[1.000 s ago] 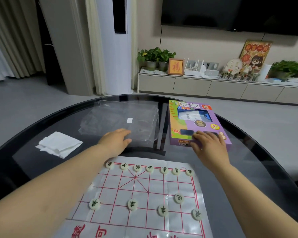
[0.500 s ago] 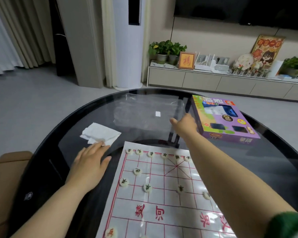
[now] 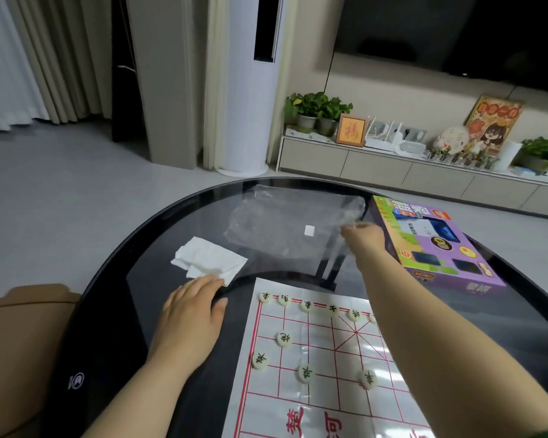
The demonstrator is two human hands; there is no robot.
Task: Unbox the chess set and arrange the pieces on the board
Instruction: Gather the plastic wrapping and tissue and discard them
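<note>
A white paper chess board (image 3: 317, 399) with red lines lies on the dark glass table (image 3: 114, 311). Several round cream pieces (image 3: 284, 338) with green characters stand on its far rows. The purple chess box (image 3: 431, 245) sits far right. A clear plastic bag (image 3: 285, 229) lies beyond the board. My right hand (image 3: 363, 240) reaches between bag and box, its fingers pinched on the bag's right edge. My left hand (image 3: 192, 314) rests flat on the table left of the board, fingertips touching a white tissue (image 3: 208, 259).
A tan seat (image 3: 16, 346) sits at the table's left edge. Beyond the table are grey floor, a white floor-standing unit (image 3: 250, 90), and a low cabinet (image 3: 393, 172) with plants and ornaments.
The view has swung left. My left hand moved from the bag to the table by the tissue. My right hand left the box and reached to the bag's right edge.
</note>
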